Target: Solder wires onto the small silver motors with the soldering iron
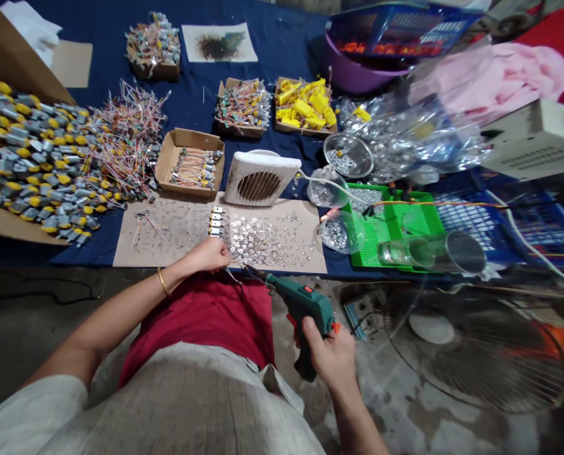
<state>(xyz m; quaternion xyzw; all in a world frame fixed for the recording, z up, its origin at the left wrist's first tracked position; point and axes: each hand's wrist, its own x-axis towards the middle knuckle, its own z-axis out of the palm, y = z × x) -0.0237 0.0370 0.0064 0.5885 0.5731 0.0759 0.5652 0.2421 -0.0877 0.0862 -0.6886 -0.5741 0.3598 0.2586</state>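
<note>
My left hand (214, 254) is closed in a pinch at the table's front edge, above my lap. Thin wires (233, 275) stick out below its fingers; anything else inside the pinch is hidden. My right hand (333, 354) is wrapped round the grip of a green soldering gun (305, 300) with a red trigger. The gun's dark tip points left, close to the wires by my left hand. Just beyond my left hand, a short row of small motors (216, 222) lies on a cardboard sheet (182, 249). Small metal parts (258, 237) are scattered to their right.
Heaped motors (30, 158) fill a large carton at left. An open box (172, 165) holds wired motors, beside a white vent-like unit (263, 179). Bowls of metal parts and a green tray (367, 243) stand at right. A floor fan (480, 354) is below right.
</note>
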